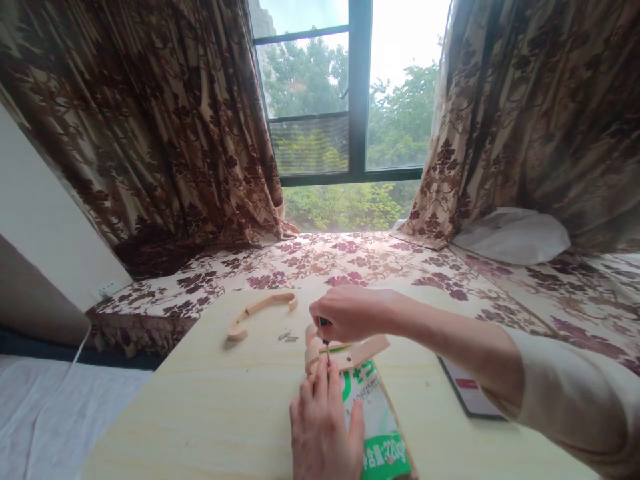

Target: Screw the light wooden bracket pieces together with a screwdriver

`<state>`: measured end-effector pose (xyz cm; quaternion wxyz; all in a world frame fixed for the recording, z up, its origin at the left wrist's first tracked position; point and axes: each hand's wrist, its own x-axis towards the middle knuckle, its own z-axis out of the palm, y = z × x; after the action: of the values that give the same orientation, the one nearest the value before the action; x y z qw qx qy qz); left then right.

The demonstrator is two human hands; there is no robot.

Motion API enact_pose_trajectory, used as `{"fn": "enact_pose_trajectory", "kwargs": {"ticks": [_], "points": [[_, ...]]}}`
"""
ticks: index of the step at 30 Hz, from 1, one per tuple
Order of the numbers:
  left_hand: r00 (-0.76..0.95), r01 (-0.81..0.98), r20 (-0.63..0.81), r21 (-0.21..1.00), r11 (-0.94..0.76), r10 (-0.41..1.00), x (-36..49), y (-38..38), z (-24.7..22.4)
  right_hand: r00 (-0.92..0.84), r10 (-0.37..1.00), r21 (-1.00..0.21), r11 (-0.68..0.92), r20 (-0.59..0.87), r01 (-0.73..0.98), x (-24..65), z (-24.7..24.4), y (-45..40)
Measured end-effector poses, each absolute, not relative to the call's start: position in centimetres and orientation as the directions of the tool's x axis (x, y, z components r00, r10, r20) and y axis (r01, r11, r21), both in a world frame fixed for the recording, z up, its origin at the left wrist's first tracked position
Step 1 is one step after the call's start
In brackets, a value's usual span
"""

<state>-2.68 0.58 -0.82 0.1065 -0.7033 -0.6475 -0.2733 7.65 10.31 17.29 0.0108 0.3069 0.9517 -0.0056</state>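
My right hand (345, 312) is closed around the black handle of a screwdriver (325, 327), held upright with its shaft pointing down. The tip meets a curved light wooden piece (367, 352) with a dark hole in it. My left hand (325, 423) lies with fingers stretched forward and thumb apart, its fingertips against the wooden piece beside the screwdriver's tip. Beneath them lies a white and green printed package (383, 427), partly covered by the left hand. What sits right under the tip is hidden by the fingers.
Another curved wooden piece (263, 308) lies at the table's back left. Several small metal pieces (288, 337) lie nearby. A tablet or phone (467, 393) rests under my right forearm. Behind the pale table (210, 400) is a floral-covered ledge (320, 257) below the window.
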Motion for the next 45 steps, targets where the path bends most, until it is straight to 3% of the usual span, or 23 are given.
{"fn": "enact_pose_trajectory", "kwargs": {"ticks": [8,15,22,28,36,40,45], "points": [[0.062,0.965,0.501,0.191,-0.181,0.863,-3.5,0.6,-1.1,-0.852,0.481,0.065,0.876,-0.209,0.479,6.4,18.9,10.0],[0.102,0.956,0.517,0.185,-0.227,0.85,-4.0,0.8,-1.3,-0.816,0.563,0.094,0.827,-0.132,0.555,7.0,18.0,10.4],[0.1,0.959,0.513,0.179,-0.22,0.853,-4.0,0.7,-1.5,-0.851,0.507,-0.017,0.858,-0.141,0.514,7.3,18.2,10.2],[0.095,0.957,0.504,0.192,-0.218,0.859,-3.9,0.7,-1.2,-0.823,0.56,0.0,0.827,-0.1,0.563,7.8,18.0,10.4],[0.092,0.947,0.547,0.21,-0.243,0.832,-3.8,0.7,-1.2,-0.86,0.501,-0.026,0.862,-0.096,0.506,7.7,18.4,10.6],[0.095,0.96,0.559,0.167,-0.225,0.824,-3.4,0.7,-1.1,-0.841,0.538,-0.009,0.842,-0.054,0.539,7.9,18.2,10.7],[0.186,0.956,0.552,0.087,-0.279,0.813,-4.7,0.8,-1.5,-0.846,0.523,-0.026,0.849,-0.106,0.528,7.9,18.9,10.2]]}}
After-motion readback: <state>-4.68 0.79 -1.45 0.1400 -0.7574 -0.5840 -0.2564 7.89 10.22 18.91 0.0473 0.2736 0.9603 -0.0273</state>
